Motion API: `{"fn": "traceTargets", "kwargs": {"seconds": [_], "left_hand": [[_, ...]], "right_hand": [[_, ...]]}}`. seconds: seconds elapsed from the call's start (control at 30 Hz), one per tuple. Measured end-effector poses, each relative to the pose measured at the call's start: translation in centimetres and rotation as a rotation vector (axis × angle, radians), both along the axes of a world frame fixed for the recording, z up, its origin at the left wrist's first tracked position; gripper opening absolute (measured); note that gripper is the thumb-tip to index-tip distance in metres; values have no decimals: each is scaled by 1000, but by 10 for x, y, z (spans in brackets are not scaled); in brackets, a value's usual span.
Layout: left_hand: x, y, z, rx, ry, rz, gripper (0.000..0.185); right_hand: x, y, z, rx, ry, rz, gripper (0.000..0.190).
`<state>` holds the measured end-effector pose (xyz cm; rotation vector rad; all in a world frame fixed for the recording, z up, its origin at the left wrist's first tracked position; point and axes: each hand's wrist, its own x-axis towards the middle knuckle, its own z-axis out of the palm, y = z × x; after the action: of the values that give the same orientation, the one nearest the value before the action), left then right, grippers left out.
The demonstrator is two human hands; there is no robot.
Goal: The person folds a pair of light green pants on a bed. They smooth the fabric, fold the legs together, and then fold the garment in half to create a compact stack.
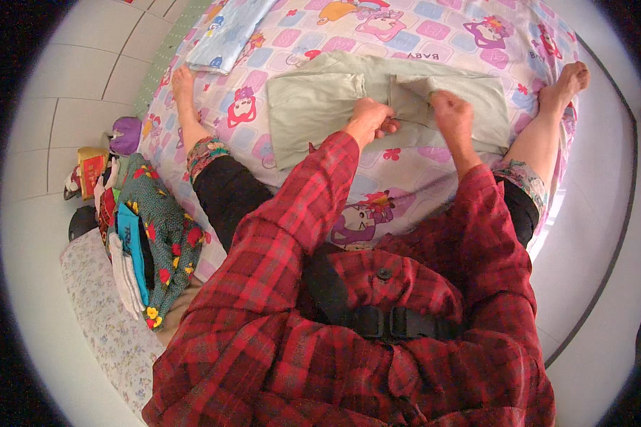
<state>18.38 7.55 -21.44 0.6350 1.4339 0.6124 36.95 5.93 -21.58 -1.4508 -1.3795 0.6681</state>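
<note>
A pale green cloth garment lies spread with its sides folded inward on a bed sheet with cartoon prints. Near its middle, my left hand is curled, thumb and fingertips at the lower corner of a folded-in part. My right hand, slightly blurred, grips the raised edge of that same part, which stands open like a sleeve or leg end. Exactly how much cloth sits between the fingers is hidden. My bare feet and legs rest on either side of the garment.
A light blue printed cloth lies folded at the upper left. Left of my leg are a dark flowered cloth, white socks, a blue folded item and a purple item. Tiled floor lies beyond the bed.
</note>
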Motion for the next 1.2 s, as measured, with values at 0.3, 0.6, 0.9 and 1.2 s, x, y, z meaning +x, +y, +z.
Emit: {"fn": "traceTargets", "kwargs": {"seconds": [0.3, 0.6, 0.9, 1.2], "left_hand": [[-6, -5, 5, 9, -77, -37, 3], [-10, -2, 0, -56, -92, -104, 18], [-8, -6, 8, -1, -62, -162, 42], [9, -7, -1, 112, 194, -200, 26]], "right_hand": [[-19, -32, -32, 318, -942, 266, 35], [-15, -31, -36, 344, -809, 288, 35], [-20, -31, -38, 268, -738, 293, 26], [-16, -17, -28, 215, -617, 310, 37]]}}
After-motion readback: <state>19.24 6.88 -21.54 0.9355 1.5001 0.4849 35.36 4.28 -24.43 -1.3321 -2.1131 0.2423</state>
